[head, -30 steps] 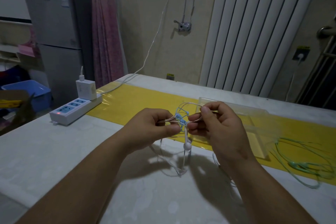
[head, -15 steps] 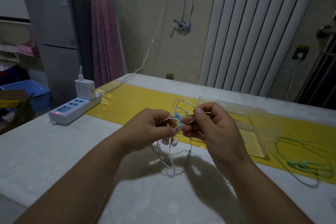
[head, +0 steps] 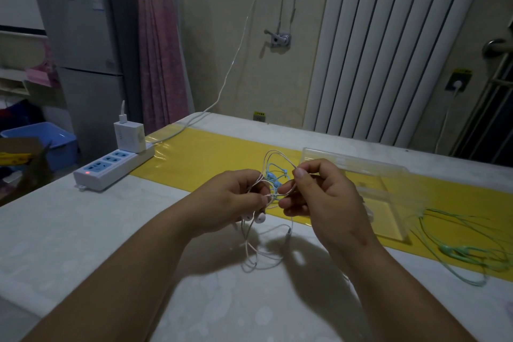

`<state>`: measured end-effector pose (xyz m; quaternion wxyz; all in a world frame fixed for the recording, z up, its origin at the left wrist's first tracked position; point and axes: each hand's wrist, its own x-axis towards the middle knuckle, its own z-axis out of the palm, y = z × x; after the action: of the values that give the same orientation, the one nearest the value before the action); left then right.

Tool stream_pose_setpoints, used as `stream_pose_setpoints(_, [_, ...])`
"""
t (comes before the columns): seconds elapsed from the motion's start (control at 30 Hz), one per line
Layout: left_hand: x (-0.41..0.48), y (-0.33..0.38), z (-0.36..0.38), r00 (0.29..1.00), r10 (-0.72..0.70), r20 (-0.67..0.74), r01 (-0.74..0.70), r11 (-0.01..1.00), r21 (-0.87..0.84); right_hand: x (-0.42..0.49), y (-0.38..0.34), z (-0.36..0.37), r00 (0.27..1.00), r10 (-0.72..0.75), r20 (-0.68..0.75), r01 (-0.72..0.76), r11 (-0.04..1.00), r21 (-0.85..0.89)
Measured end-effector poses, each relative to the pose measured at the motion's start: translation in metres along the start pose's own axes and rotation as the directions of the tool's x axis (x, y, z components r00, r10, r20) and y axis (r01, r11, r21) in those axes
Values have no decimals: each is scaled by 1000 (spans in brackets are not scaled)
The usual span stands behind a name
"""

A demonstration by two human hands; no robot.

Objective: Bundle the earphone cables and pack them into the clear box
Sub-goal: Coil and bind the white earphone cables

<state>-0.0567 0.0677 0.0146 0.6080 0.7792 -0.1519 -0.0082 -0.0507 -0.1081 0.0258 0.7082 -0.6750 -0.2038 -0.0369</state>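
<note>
Earbuds (head: pixel 256 218) swung under left hand (head: pixel 230 198); right hand (head: pixel 326 194) still pinches cable (head: pixel 273 151).

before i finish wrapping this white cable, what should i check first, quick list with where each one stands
1. Grip on the white cable: ok, the left hand and right hand both pinch it.
2. White cable fully gathered: not ok, the earbuds and plug dangle in loose loops below the hands.
3. Blue cable free of the white one: cannot tell, they overlap between the hands.
4. Clear box close by: ok, it sits just beyond the right hand.
5. Box open to take a bundle: cannot tell, its clear walls blur together.
6. Green cable bundled: not ok, it lies loose to the right of the box.
</note>
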Motion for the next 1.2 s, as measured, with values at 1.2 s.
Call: stream_pose_setpoints(1.2, [2,6,-4,969,34,-243,7,986,169,2,2,-6,981,-90,-174,86,996,-29])
